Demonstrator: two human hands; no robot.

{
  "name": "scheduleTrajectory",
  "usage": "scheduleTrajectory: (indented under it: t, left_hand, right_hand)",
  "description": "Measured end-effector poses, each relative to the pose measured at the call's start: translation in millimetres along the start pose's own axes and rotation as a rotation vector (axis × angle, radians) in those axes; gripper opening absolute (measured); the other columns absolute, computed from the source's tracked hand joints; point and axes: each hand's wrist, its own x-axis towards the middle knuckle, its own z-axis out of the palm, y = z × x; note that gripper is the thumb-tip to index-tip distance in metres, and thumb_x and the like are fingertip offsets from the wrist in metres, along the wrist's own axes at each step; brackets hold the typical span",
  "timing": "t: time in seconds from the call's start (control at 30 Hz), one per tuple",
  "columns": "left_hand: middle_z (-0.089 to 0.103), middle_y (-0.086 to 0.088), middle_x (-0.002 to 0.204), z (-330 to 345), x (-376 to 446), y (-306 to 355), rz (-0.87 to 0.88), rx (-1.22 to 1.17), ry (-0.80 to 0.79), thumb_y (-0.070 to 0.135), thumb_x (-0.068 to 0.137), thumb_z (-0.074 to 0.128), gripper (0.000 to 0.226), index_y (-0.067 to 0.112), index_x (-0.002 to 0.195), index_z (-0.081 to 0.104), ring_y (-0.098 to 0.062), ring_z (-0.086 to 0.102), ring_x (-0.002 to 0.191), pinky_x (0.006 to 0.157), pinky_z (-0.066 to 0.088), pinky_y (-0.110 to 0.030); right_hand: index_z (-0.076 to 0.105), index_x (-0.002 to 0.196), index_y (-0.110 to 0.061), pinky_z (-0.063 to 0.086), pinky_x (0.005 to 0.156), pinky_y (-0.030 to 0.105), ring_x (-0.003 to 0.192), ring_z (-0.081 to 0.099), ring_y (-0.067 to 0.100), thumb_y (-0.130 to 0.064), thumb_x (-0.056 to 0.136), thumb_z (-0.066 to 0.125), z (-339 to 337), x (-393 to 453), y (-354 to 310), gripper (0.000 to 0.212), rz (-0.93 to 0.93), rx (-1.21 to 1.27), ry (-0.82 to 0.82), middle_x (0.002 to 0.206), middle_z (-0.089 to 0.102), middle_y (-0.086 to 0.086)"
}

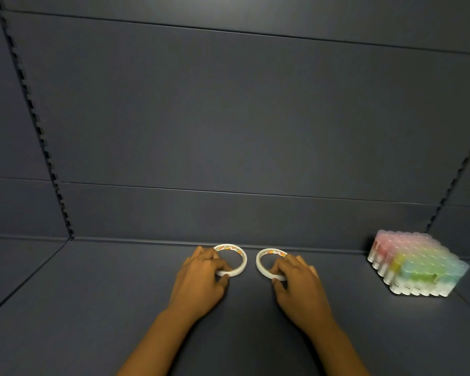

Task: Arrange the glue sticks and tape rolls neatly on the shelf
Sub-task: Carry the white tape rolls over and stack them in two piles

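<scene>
A dark blue-grey shelf [92, 308] runs back to a panelled back wall [228, 118] with slotted uprights. Near that wall, the left hand [201, 278] pinches the left tape roll [238, 257] lying flat, the right hand [299, 283] the right tape roll [263, 260] just beside it. Their printing is too blurred to read, as are the labels on the block of upright glue sticks [415, 264] well off right.

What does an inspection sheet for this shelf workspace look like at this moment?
Surface: dark shelf, flat.
Job's things: left tape roll and right tape roll lie flat, side by side, apart; glue sticks stand upright in a tight block at the right.
Clutter: nothing seen.
Grippers: left hand grips the left roll; right hand grips the right roll.
Cables: nothing seen.
Surroundings: dark back panel, slotted uprights.
</scene>
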Motion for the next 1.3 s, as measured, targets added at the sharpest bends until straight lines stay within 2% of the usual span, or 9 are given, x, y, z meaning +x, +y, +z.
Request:
scheduleTrajectory:
  t: [0.37, 0.5, 0.57, 0.67, 0.77, 0.83, 1.0, 1.13, 1.3]
  left_hand:
    - [0.055, 0.019, 0.101, -3.7, -5.3, 1.2, 0.044, 0.097, -0.038, 0.039, 0.083, 0.053, 0.024, 0.034, 0.101, 0.068, -0.01, 0.049, 0.101, 0.081, 0.04, -0.026]
    - [0.05, 0.019, 0.109, -20.8, -6.0, 1.1, 0.058, 0.075, -0.057, 0.043, 0.085, 0.055, 0.031, 0.037, 0.113, 0.063, -0.006, 0.047, 0.105, 0.086, 0.04, -0.023]
    - [0.049, 0.018, 0.11, -37.4, -6.7, -1.6, 0.058, 0.098, -0.048, 0.042, 0.087, 0.057, 0.031, 0.037, 0.117, 0.061, -0.007, 0.047, 0.105, 0.086, 0.039, -0.021]
    - [0.052, 0.01, 0.117, -69.6, -12.0, -10.0, 0.004, 0.204, -0.069, 0.044, 0.09, 0.056, 0.035, 0.035, 0.124, 0.058, -0.015, 0.049, 0.112, 0.091, 0.042, -0.028]
    - [0.051, 0.003, 0.128, -109.3, -26.2, -25.5, -0.143, 0.388, -0.163, 0.048, 0.092, 0.054, 0.039, 0.032, 0.128, 0.053, -0.021, 0.045, 0.124, 0.098, 0.04, -0.035]
    - [0.05, 0.001, 0.132, -136.8, -41.0, -40.0, -0.21, 0.429, -0.199, 0.05, 0.092, 0.055, 0.041, 0.031, 0.129, 0.052, -0.022, 0.044, 0.127, 0.1, 0.04, -0.035]
    - [0.052, 0.005, 0.13, -219.8, -93.5, -78.1, -0.283, 0.447, -0.142, 0.05, 0.092, 0.055, 0.04, 0.034, 0.128, 0.051, -0.019, 0.045, 0.126, 0.099, 0.042, -0.035]
    - [0.054, 0.007, 0.125, -295.6, -153.5, -110.7, -0.355, 0.444, -0.123, 0.049, 0.091, 0.057, 0.04, 0.034, 0.128, 0.052, -0.016, 0.049, 0.12, 0.092, 0.045, -0.032]
    - [0.056, 0.011, 0.124, -377.1, -224.4, -148.2, -0.45, 0.506, -0.041, 0.051, 0.09, 0.058, 0.04, 0.037, 0.127, 0.052, -0.014, 0.052, 0.118, 0.09, 0.048, -0.033]
  right_hand:
    - [0.049, 0.083, -0.034, 0.034, 0.085, 0.026, 0.092, 0.046, 0.006, -0.024, 0.088, 0.056, -5.0, -2.1, -4.9, 0.013, 0.017, -0.028, -0.013, 0.096, 0.054, -0.015]
    - [0.058, 0.101, -0.031, 0.032, 0.088, 0.024, 0.104, 0.049, 0.008, -0.025, 0.086, 0.058, -11.4, 1.4, -11.9, 0.016, 0.004, -0.029, -0.029, 0.106, 0.056, -0.015]
    - [0.057, 0.104, -0.028, 0.034, 0.087, 0.025, 0.105, 0.05, 0.011, -0.025, 0.086, 0.06, -15.2, 6.9, -22.3, 0.019, -0.02, -0.03, -0.023, 0.106, 0.056, -0.012]
    - [0.057, 0.106, -0.026, 0.041, 0.086, 0.028, 0.106, 0.051, 0.014, -0.028, 0.085, 0.062, -19.9, 15.8, -47.3, 0.022, -0.073, -0.031, -0.037, 0.106, 0.055, -0.01]
    - [0.054, 0.113, -0.026, 0.041, 0.09, 0.031, 0.113, 0.048, 0.015, -0.033, 0.088, 0.061, -23.4, 22.1, -82.7, 0.027, -0.121, -0.069, -0.098, 0.114, 0.053, -0.01]
    - [0.051, 0.119, -0.026, 0.039, 0.095, 0.031, 0.118, 0.047, 0.016, -0.035, 0.09, 0.06, -22.9, 25.9, -110.8, 0.032, -0.163, -0.105, -0.137, 0.12, 0.051, -0.008]
    - [0.047, 0.125, -0.027, 0.039, 0.098, 0.033, 0.123, 0.045, 0.017, -0.04, 0.09, 0.06, -16.4, 26.7, -200.0, 0.039, -0.275, -0.111, -0.173, 0.126, 0.049, -0.007]
    - [0.046, 0.125, -0.027, 0.04, 0.098, 0.033, 0.122, 0.046, 0.017, -0.041, 0.091, 0.062, -7.8, 16.0, -288.2, 0.039, -0.357, -0.082, -0.228, 0.126, 0.049, -0.007]
    - [0.046, 0.125, -0.028, 0.041, 0.099, 0.031, 0.122, 0.046, 0.015, -0.043, 0.092, 0.061, 7.2, -1.0, -398.6, 0.04, -0.479, -0.019, -0.212, 0.128, 0.049, -0.008]
